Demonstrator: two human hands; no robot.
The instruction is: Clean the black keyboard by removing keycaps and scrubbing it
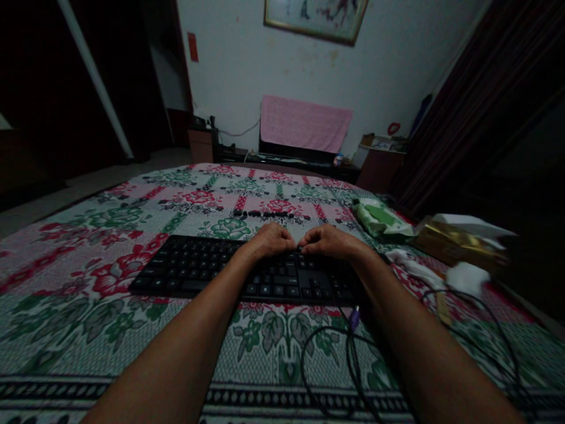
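The black keyboard [189,266] lies beneath left hand [272,239] and right hand [330,242].

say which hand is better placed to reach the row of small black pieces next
Probably the left hand: it sits just this side of the row of small black pieces, while the right hand is farther right.

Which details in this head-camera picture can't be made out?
Head view:
Keyboard: some keys are hidden behind the forearms.
Anything pinched by the left hand or right hand: too small and dim.
Small black pieces, possibly keycaps: too small to identify.
Framed picture: cut off by the top edge.
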